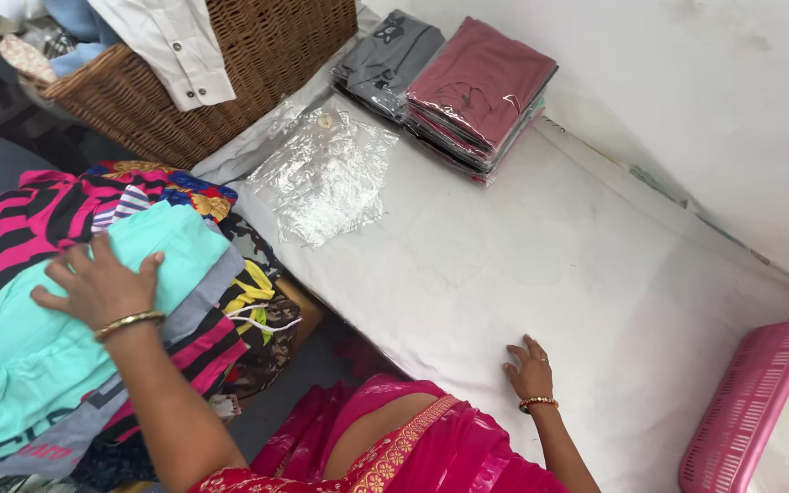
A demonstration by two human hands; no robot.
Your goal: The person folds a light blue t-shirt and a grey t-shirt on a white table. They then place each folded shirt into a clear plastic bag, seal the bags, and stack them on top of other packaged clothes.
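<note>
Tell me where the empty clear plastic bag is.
In the head view, the clear plastic bag lies flat on the white table, upper left, between the wicker basket and the stack of packed garments.

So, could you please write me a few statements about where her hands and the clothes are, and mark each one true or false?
1. The left hand rests on the turquoise garment atop the clothes pile. True.
2. The right hand grips the pink basket. False: it lies flat on the white table, apart from the basket.
3. The packed maroon garments are stacked at the table's far end. True.
4. The empty clear bag lies in the wicker basket. False: it lies on the table.
</note>
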